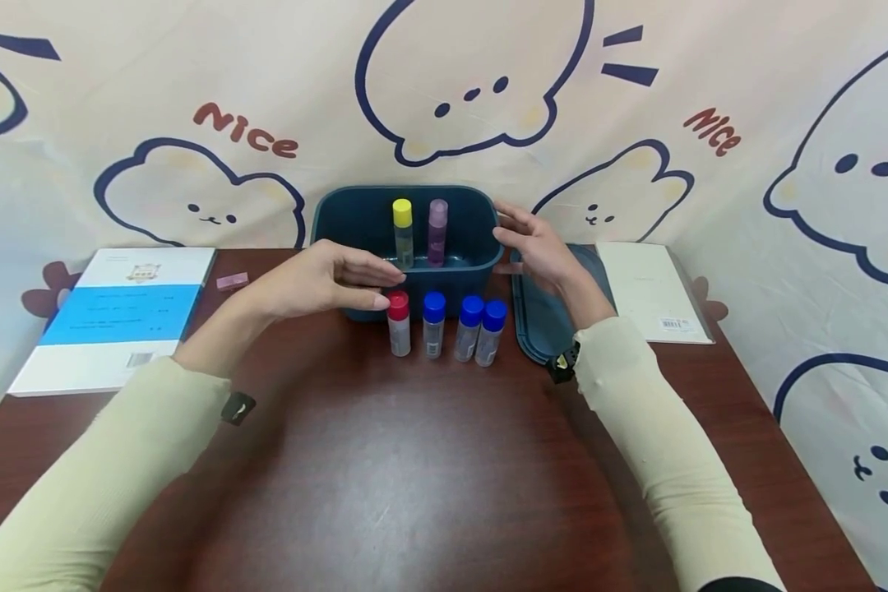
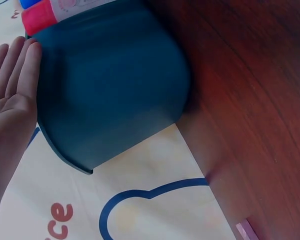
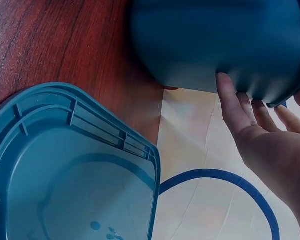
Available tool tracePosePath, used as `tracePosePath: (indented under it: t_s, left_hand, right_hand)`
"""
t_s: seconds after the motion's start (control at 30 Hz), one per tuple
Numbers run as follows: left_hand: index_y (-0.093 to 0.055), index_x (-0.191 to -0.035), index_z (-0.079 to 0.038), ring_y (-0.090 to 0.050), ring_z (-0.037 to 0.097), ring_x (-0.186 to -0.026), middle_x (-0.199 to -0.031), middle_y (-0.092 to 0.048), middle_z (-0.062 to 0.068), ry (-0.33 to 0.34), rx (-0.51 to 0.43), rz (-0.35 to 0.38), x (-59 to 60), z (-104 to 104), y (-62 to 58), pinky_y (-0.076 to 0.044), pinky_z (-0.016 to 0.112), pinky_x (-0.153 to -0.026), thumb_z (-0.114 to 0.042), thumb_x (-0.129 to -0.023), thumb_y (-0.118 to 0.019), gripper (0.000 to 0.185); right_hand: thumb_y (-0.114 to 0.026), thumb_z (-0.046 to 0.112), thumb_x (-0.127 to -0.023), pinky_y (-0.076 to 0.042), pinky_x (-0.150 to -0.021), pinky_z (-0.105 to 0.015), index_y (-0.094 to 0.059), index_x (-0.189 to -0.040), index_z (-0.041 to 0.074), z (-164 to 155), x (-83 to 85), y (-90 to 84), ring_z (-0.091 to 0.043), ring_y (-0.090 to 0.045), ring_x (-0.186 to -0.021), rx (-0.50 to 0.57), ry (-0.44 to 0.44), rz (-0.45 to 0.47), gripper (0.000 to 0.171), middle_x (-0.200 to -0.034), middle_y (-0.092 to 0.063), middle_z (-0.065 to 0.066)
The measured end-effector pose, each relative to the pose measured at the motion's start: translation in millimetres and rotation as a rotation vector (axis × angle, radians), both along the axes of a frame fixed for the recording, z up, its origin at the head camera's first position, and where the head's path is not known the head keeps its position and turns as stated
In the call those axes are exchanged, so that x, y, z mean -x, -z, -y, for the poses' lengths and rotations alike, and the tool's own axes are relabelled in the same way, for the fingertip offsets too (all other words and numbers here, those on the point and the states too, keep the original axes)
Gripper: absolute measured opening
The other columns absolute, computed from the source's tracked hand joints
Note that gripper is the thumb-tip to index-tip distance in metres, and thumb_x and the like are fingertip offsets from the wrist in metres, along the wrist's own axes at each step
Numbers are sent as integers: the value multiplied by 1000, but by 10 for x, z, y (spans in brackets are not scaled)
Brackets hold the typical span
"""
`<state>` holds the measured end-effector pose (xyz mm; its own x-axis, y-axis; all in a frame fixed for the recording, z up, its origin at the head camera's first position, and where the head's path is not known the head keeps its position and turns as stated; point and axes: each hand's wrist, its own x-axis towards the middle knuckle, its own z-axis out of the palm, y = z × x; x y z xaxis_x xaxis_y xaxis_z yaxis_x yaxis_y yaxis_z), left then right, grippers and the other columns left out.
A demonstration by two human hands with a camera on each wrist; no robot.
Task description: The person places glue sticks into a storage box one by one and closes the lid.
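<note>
A bin [image 1: 455,284] stands at the frame's upper centre, a yellow-capped stick [image 1: 403,238] and a purple stick [image 1: 437,238] upright inside. The left hand [image 1: 326,279], open with fingers straight, lies at its near-left rim, thumb beside a red-capped stick [image 1: 399,329]; the right hand [image 1: 536,247], open and gripping nothing, touches its right side. Three blue-capped sticks [image 1: 433,329] stand in front on the counter [image 1: 414,460]. A lid [image 1: 543,316] lies right of centre.

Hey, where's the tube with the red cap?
In the head view, the red-capped tube stands at the left end of the row in front of the bin, left of a blue-capped tube and close to the left hand.
</note>
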<state>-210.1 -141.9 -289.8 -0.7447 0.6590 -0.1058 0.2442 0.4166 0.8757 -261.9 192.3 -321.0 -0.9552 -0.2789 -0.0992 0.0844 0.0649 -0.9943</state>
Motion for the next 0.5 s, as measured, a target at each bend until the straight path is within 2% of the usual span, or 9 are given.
tracePosePath:
  t_s: [0.23, 0.43, 0.5]
  left_hand:
    - [-54, -146, -8, -53, 28, -135, -144, -58, 10, 56, -25, 71, -22, -22, 76, -49, 41, -104, -19, -95, -74, 56]
    - [-55, -145, -8, -53, 33, -133, -143, -57, 12, 25, -21, 81, -52, -35, 186, -49, 44, -103, -20, -95, -73, 54]
    - [-56, -143, -8, -55, 32, -131, -141, -59, 12, 15, -32, 61, -60, -51, 237, -49, 44, -104, -20, -96, -73, 51]
  right_hand:
    - [-46, 11, -109, -46, -101, -62, -34, -159, 16, 4, 6, 11, -34, -40, -140, 4, 0, -7, 52, -158, -36, -12]
    - [-47, 11, -109, -47, -100, -62, -35, -159, 17, 2, -3, 7, -32, -39, -141, 3, -3, -8, 52, -158, -36, -11]
    - [-47, 12, -109, -48, -100, -61, -35, -159, 17, 0, -5, 3, -31, -39, -140, -1, -1, -8, 52, -158, -36, -11]
